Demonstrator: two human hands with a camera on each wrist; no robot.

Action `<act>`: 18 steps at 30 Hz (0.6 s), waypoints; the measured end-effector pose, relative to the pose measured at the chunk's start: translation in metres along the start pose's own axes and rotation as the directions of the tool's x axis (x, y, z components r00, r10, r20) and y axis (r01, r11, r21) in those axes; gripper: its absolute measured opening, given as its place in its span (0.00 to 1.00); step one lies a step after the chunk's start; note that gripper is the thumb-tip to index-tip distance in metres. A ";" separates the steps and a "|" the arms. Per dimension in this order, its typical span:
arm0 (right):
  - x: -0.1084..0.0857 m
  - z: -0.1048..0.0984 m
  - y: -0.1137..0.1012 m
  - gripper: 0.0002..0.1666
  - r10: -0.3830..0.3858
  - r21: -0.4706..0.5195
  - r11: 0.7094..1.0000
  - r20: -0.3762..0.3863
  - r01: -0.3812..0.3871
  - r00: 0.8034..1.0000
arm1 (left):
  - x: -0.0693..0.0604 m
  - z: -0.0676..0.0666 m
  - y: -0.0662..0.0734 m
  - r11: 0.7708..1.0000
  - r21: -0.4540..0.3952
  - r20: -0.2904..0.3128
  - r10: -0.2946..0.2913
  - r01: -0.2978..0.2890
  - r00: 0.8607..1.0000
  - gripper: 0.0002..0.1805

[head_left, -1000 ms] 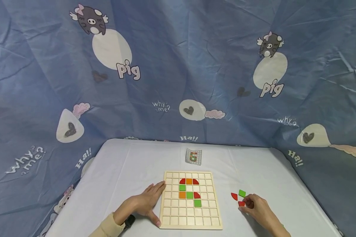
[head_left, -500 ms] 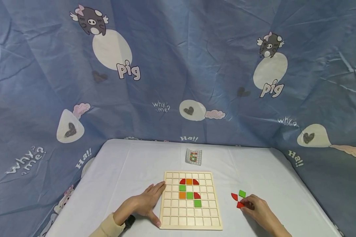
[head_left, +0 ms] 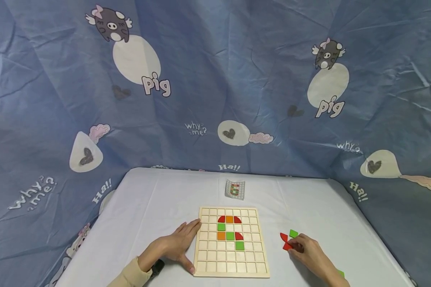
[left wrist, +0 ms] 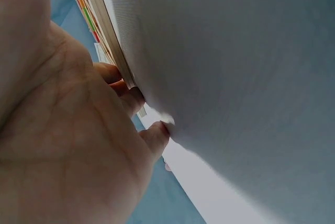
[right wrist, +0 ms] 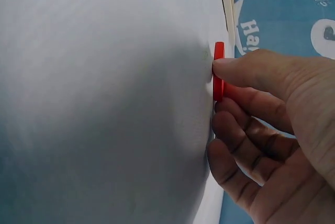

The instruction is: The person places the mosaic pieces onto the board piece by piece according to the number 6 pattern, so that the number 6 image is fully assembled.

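Observation:
In the head view, the left hand [head_left: 177, 245] lies with fingers extended against the left edge of the wooden grid board [head_left: 220, 267], its thumb at the near left corner. The left wrist view shows its fingertips [left wrist: 137, 98] at the board's side. To the board's right, the right hand [head_left: 312, 255] pinches a red piece [head_left: 286, 247] low over the cloth. Seen from the right wrist, the thumb presses the near face of this red piece [right wrist: 219, 51], with the index finger behind. A red quarter-round [head_left: 283, 236] and a green square [head_left: 293, 233] lie just beyond.
Red, orange and green pieces sit in the board's upper and middle cells. A small patterned card [head_left: 235, 189] lies behind the board. Part of a green piece [head_left: 341, 273] shows beside the right wrist. A blue printed curtain [head_left: 208, 95] hangs behind the white-covered table [head_left: 165, 195].
The right hand and its red piece have shifted slightly left, close to the loose red quarter-round. A green piece shows again by the right wrist. The left hand and board have stayed put.

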State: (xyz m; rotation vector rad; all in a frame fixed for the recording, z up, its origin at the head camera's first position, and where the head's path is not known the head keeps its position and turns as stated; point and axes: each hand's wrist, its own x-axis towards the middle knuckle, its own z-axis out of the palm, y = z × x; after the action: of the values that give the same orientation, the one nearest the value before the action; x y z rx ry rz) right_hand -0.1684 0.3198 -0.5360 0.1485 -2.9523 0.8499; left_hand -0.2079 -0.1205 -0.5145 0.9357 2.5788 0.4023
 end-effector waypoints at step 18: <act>0.004 0.003 0.000 0.08 -0.156 0.034 0.987 -0.021 0.157 0.987 | 0.000 -0.001 0.001 1.000 -0.009 0.004 -0.007 0.007 1.000 0.76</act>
State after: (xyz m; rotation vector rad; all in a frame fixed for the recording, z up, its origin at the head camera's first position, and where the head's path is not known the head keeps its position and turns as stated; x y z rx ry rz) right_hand -0.1725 0.3182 -0.5383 0.3675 -2.8631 0.8777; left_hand -0.2079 -0.1196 -0.5131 0.9237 2.5740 0.4093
